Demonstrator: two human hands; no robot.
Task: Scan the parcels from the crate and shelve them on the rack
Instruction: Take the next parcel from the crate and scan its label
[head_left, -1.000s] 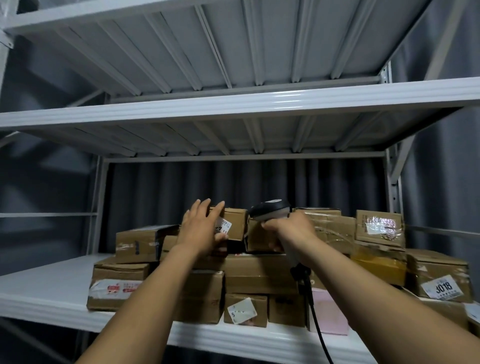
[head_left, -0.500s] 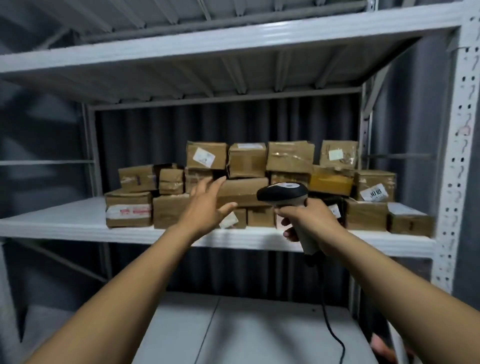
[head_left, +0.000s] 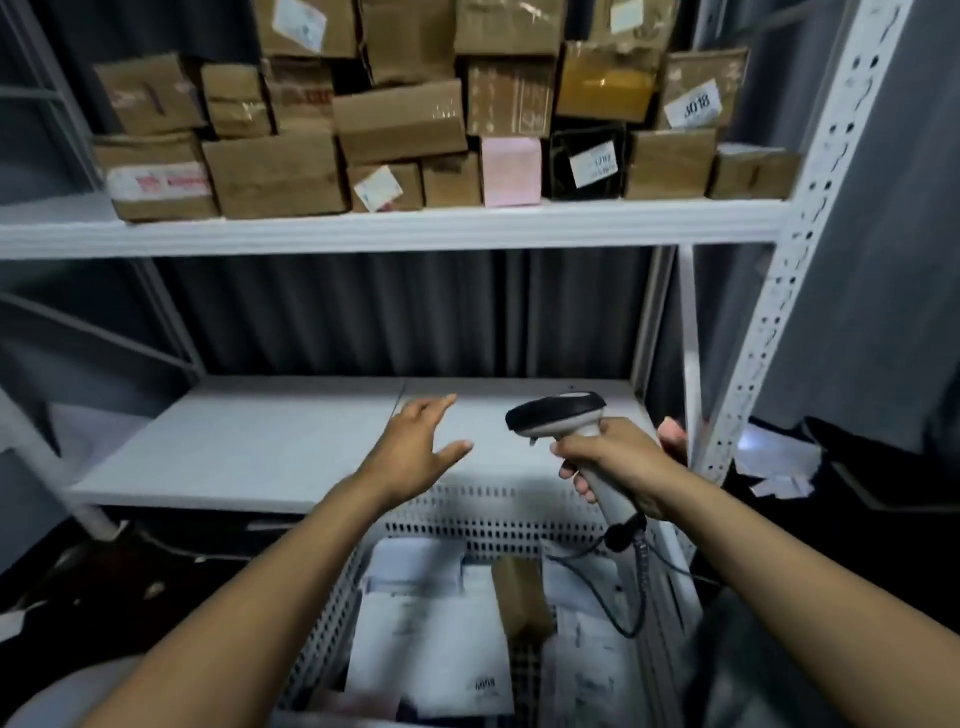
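Both hands have dropped from the stacked shelf to the crate below, and the view has tipped down with them. The parcels (head_left: 415, 649) yet to be handled, mostly white mailers with one brown box among them, lie in the white perforated crate (head_left: 467, 519) directly beneath both wrists. The left hand (head_left: 415, 452) hangs above them, empty, with fingers spread wide. The right hand (head_left: 618, 467) is wrapped round the grip of the scanner (head_left: 558, 415), whose head points forward and whose cable (head_left: 613, 597) trails into the crate. Beyond the fingertips runs the lower shelf (head_left: 260, 441) of the rack (head_left: 779, 291), and the shelved boxes (head_left: 400, 119) sit well above both hands. This looks like the reach for the next parcel: the left hand must lower, take one mailer and turn its label toward the scanner.
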